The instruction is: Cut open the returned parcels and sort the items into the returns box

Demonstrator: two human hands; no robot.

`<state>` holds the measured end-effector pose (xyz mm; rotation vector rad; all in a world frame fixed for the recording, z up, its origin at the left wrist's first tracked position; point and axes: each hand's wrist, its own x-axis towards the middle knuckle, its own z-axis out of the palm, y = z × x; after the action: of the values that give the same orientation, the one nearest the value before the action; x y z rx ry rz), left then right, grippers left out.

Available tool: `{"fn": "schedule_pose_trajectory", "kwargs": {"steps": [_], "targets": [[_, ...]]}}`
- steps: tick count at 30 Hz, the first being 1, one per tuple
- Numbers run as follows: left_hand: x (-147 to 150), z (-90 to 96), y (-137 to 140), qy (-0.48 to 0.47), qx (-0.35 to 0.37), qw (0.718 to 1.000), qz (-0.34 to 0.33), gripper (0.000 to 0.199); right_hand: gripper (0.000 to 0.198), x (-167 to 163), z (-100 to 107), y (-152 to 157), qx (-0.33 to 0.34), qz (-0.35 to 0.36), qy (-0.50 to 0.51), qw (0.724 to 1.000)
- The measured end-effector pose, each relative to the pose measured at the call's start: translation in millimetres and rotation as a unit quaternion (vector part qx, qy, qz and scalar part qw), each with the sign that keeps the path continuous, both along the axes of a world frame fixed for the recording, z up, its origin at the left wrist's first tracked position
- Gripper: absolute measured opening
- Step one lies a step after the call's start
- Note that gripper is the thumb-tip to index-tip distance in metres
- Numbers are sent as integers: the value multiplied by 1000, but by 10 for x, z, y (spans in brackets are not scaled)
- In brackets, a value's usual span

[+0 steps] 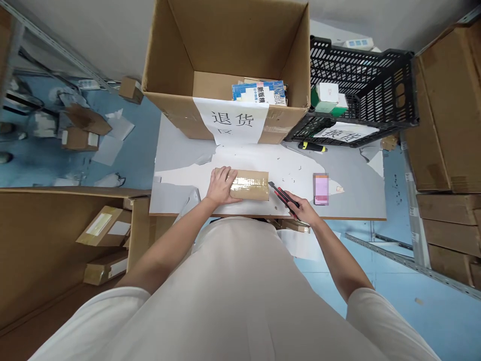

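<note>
A small brown cardboard box (250, 185) wrapped in clear shiny tape lies on the table near its front edge. My left hand (222, 186) grips its left end, with the fingers over the top. In my right hand (302, 208) is a red and black utility knife (284, 195), its tip pointing up and left, close to the box's right end. Whether the tip touches the box I cannot tell. A phone (320, 189) with a pink screen lies to the right of the knife.
Behind stands a large open carton (176, 113) with blue printed books (259, 93) inside. A black plastic crate (376, 75) beside it holds small green and white boxes (327, 98). A black and yellow tool (311, 147) lies before the crate. Another large carton (45, 240) with parcels stands left.
</note>
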<state>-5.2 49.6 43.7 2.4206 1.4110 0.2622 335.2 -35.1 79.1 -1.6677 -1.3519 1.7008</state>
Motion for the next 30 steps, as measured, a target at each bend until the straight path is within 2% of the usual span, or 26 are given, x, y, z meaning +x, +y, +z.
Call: {"fn": "schedule_pose_trajectory", "kwargs": {"steps": [5,8,10,13,16,18,20,23,25,27,30], "targets": [[-15,-12,9,1,3,1000,-3,103,63,6,45,-198,-24,-1,20,1000],[-27,-20,20,1,5,1000,-6,104,62,0,16,-366,-27,3,36,999],[-31,-21,23,1,5,1000,-8,106,63,19,-32,-458,-23,-23,30,999],[-27,-1,19,0,-4,1000,-9,110,70,41,-119,-536,-3,-135,21,991],[-24,44,30,-12,-29,999,-7,108,65,-97,-195,-524,16,-258,66,964],[-38,67,71,-36,-51,998,14,91,50,-325,-237,-484,4,-318,114,941],[-79,71,145,-70,-59,994,66,70,39,-607,-270,-436,-28,-360,172,916],[-205,27,271,-128,-78,975,164,57,33,-942,-303,-331,-71,-381,237,891],[-320,-25,296,-173,-117,954,215,50,31,-1027,-314,-191,-63,-386,237,889],[-425,-88,218,-222,-162,925,261,43,30,-1018,-322,33,-35,-390,217,894],[-484,-184,-98,-296,-228,876,305,41,28,-968,-349,453,5,-372,202,906]]}}
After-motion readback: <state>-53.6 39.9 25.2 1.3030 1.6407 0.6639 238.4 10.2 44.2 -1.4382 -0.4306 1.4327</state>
